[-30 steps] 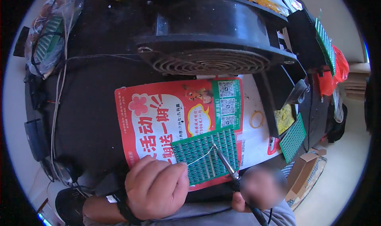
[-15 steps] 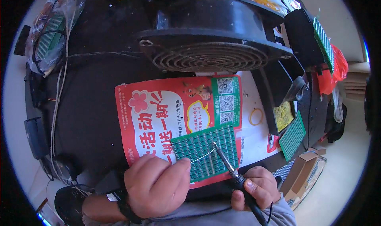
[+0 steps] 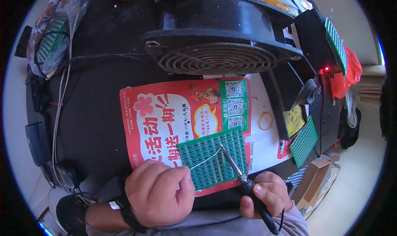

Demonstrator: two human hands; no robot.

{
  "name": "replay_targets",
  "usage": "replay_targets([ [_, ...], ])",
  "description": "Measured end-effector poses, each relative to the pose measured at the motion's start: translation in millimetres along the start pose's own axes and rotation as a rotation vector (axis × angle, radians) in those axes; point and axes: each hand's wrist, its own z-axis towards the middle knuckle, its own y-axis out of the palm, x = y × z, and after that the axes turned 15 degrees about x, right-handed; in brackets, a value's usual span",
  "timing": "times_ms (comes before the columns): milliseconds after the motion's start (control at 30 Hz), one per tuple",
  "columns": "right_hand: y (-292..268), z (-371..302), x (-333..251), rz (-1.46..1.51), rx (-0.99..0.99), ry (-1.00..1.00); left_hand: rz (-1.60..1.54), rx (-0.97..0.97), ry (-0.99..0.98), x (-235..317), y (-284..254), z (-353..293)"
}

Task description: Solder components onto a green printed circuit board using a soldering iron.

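Observation:
A green circuit board (image 3: pixel 206 169), covered in rows of small parts, lies on a red and white printed sheet (image 3: pixel 140 149). My right hand (image 3: pixel 268 196) grips a soldering iron (image 3: pixel 235 168) by its black handle, and the metal tip points at the upper middle of the board. Pinched in my left hand (image 3: pixel 160 194), at the board's left edge, is a thin strand of solder wire (image 3: pixel 205 160). Its far end reaches up to the iron's tip. Whether wire and tip touch is too small to tell.
A large black fan (image 3: pixel 219 41) stands behind the sheet. To the right are an iron stand with a yellow sponge (image 3: pixel 295 122), a second green board (image 3: pixel 304 142) and an open cardboard box (image 3: pixel 314 182). A bagged board (image 3: pixel 53 37) and cables lie at left.
My left hand has shifted slightly left and down with the solder wire. The iron's tip has moved a little up and left over the board. A red light now shows at the right.

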Motion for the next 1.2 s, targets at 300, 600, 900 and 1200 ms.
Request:
replay_targets([
  [300, -2.0, -2.8, 0.4, 0.008, -0.013, -0.009, 0.029, 0.025, 0.074, -3.2, 6.6, -0.5],
  [600, 0.0, -3.5, 0.0, 0.006, -0.003, -0.007, 0.004, 0.014, 0.083, -2.7, 7.4, -3.6],
  [900, -2.6, -4.3, 0.4, 0.016, -0.004, -0.012, -0.029, 0.005, 0.093, -0.4, 8.2, -0.8],
  [1200, -2.6, -5.7, -0.8, 0.016, 0.021, -0.019, 0.034, 0.009, 0.118, 1.6, 9.2, -5.5],
])
